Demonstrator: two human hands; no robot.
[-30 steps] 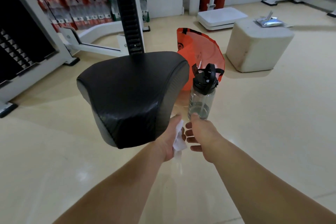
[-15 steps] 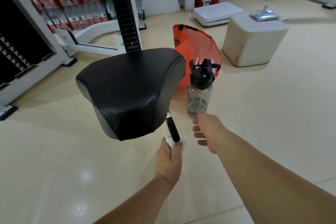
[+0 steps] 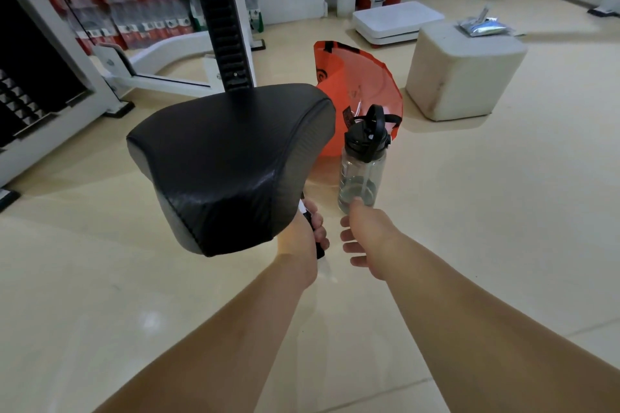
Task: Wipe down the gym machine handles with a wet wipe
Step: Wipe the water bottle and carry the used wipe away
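Note:
A black padded seat (image 3: pixel 228 157) of the gym machine fills the middle of the view. A short black handle (image 3: pixel 320 251) sticks out below its front right edge. My left hand (image 3: pixel 307 233) is wrapped around this handle close under the seat, and a small white bit of the wet wipe (image 3: pixel 304 210) shows at the top of the fist. Most of the wipe is hidden inside the hand. My right hand (image 3: pixel 369 235) hovers just right of the handle with loosely curled, spread fingers and holds nothing.
A clear water bottle (image 3: pixel 362 164) with a black lid stands on the floor just beyond my right hand. Behind it lies an orange bag (image 3: pixel 362 87). A white block (image 3: pixel 463 74) carries a wipe pack (image 3: pixel 483 25). A weight stack (image 3: pixel 30 90) stands at left.
My left hand slid up the black handle from its lower end to just under the seat. The right hand stayed beside it, near the bottle.

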